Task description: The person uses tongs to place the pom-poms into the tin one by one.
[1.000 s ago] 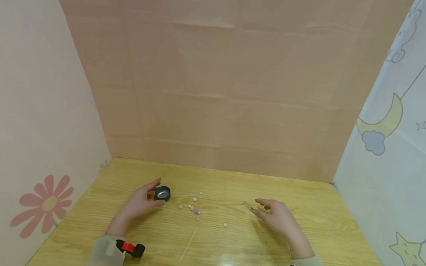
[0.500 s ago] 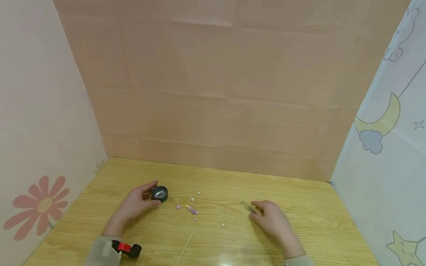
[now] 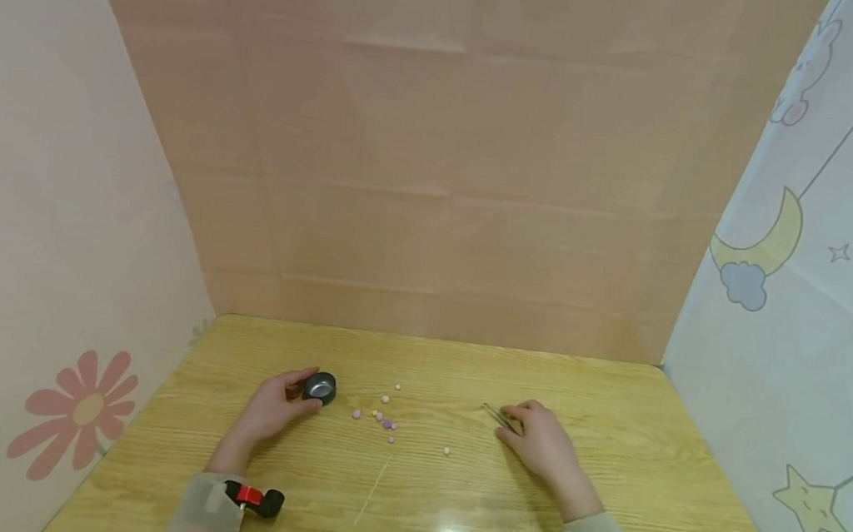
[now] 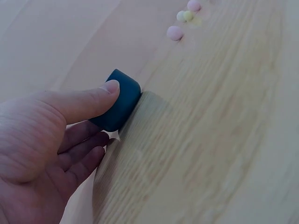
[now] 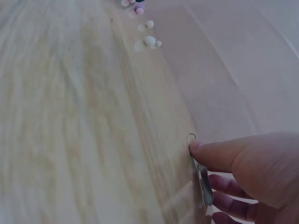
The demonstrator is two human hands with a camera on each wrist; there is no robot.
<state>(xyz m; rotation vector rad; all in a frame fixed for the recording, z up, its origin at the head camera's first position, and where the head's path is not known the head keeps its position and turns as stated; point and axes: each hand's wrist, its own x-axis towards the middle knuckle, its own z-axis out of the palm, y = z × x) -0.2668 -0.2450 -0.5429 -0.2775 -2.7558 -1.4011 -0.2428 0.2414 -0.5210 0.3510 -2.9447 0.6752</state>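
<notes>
Wooden table (image 3: 392, 505) — left grip (image 3: 271, 408) holds cup (image 4: 125, 103), right grip (image 3: 542, 442) at tweezers (image 5: 206, 184).

The head view is moderately bright and warm in tone, with a white patch of glare on the yellow wood-grain tabletop (image 3: 408, 498) near the bottom edge. Faint, soft-edged shadows lie by the bare left hand (image 3: 272, 408) and bare right hand (image 3: 542, 440). The tiny round pastel balls (image 3: 387, 423) lack crisp detail. Both wrist views are dimmer, cooler and hazy, the grain smeared; slim metal tweezers (image 5: 206, 186) catch a dull sheen.
</notes>
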